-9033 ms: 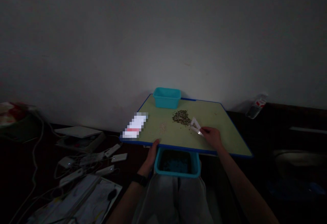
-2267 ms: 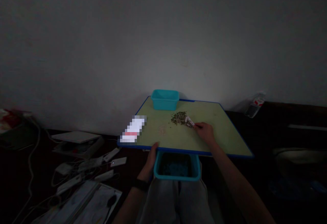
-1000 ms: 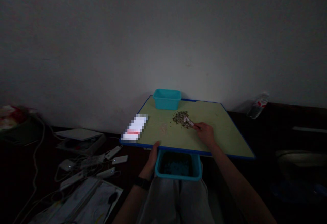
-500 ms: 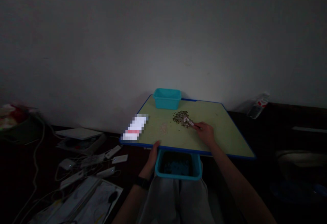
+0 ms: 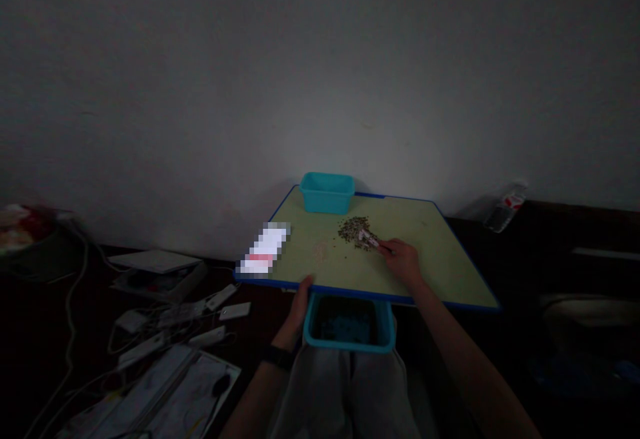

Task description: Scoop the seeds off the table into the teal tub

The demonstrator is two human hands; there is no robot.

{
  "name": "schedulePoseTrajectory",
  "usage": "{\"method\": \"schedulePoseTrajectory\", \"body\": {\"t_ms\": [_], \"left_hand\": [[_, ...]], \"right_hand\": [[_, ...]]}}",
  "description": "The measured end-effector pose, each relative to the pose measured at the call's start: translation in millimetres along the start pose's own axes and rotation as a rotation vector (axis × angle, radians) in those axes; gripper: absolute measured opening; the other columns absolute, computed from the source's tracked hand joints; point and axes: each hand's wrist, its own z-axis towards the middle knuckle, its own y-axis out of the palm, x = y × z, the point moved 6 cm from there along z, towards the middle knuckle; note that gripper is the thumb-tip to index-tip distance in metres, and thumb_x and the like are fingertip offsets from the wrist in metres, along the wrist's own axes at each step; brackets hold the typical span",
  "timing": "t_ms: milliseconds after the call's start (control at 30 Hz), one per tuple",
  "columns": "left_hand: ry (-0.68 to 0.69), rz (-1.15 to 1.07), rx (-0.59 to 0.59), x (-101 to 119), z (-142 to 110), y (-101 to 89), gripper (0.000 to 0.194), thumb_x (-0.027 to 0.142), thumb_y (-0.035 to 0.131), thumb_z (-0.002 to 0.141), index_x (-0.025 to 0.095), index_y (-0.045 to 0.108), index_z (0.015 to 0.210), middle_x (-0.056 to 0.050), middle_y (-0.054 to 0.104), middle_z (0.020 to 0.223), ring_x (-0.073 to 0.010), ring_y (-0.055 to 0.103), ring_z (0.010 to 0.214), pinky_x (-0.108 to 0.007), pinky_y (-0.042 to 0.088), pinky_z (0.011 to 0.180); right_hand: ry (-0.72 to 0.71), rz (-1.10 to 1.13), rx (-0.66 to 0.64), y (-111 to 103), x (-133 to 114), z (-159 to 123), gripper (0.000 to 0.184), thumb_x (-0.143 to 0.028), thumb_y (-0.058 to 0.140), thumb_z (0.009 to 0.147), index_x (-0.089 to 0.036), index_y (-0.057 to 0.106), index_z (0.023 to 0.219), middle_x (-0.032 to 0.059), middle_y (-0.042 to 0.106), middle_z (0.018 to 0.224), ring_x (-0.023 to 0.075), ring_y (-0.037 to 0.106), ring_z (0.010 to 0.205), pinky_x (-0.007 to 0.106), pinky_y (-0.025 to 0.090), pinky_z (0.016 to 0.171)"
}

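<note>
Head view: the right hand point(image 5: 403, 261) is pinching a small pale tool point(image 5: 369, 238) at the edge of the dark grains point(image 5: 353, 229) on the board point(image 5: 425, 249); too brisk a push could be scattering them; the left hand's point(image 5: 300, 302) thumb is resting at the near rim, its other fingers hidden, their spread impossible to tell.

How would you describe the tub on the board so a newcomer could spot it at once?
Find the pale green, blue-edged board by the wall. At its far edge, left of centre, is a turquoise tub. Unlike the similar lower tub below the near edge, this one stands on the board.
</note>
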Motion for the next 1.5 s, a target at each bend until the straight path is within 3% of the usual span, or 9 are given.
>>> {"method": "schedulePoseTrajectory", "body": {"t_ms": [233,800,1267,1500], "left_hand": [[0.032,0.021,0.004,1.5,0.2,-3.3,0.034,0.040,0.061,0.093,0.017,0.072,0.115,-0.008,0.075,0.127,-0.0240,0.063,0.129,-0.038,0.041,0.118],[0.002,0.012,0.042,1.4,-1.6,-3.2,0.033,0.039,0.063,0.092,0.017,0.072,0.116,-0.008,0.080,0.113,-0.0252,0.073,0.108,-0.040,0.051,0.107],[0.011,0.025,0.043,5.0,-8.5,-0.1,0.036,0.042,0.062,0.093,0.017,0.071,0.118,-0.009,0.077,0.121,-0.0269,0.069,0.116,-0.043,0.046,0.113],[0.027,0.028,0.061,3.5,-4.8,-2.0,0.036,0.041,0.061,0.093,0.016,0.072,0.116,-0.009,0.079,0.116,-0.0274,0.069,0.117,-0.045,0.045,0.115]], "right_hand": [[-0.032,0.001,0.009,-1.0,-2.0,-0.3,0.020,-0.031,0.065,0.094,-0.025,0.082,0.103,0.0056,0.079,0.095,0.0192,0.072,0.081,0.027,0.052,0.073],[-0.021,0.031,0.012,0.5,0.5,-1.0,0.018,-0.029,0.066,0.091,-0.026,0.082,0.098,0.0054,0.080,0.094,0.0193,0.073,0.079,0.028,0.053,0.073],[-0.006,0.069,-0.008,-3.9,-5.4,-1.8,0.017,-0.028,0.066,0.089,-0.027,0.082,0.095,0.0049,0.079,0.091,0.0190,0.072,0.077,0.028,0.054,0.073],[-0.029,0.096,-0.019,-1.1,-4.3,-2.6,0.017,-0.028,0.067,0.088,-0.027,0.083,0.095,0.0051,0.079,0.092,0.0197,0.073,0.079,0.029,0.055,0.074]]}}
